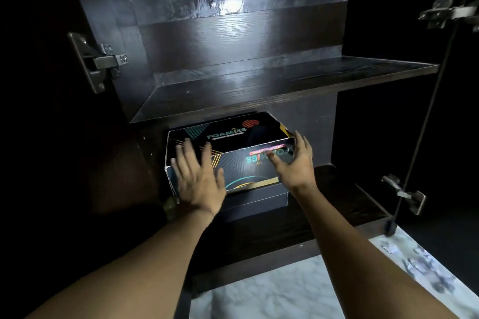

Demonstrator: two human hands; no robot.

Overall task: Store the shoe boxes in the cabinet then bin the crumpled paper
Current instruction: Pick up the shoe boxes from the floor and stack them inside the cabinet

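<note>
Sitting on a plain dark box point(255, 202), your black Foamies shoe box point(230, 153) has neon print; left hand point(198, 176) and right hand point(293, 163) both open.

Two bare forearms in view here, no sleeves, no watch, no rings, both hands point(199, 184) point(295, 166) ungloved, fingers uncovered throughout.
</note>
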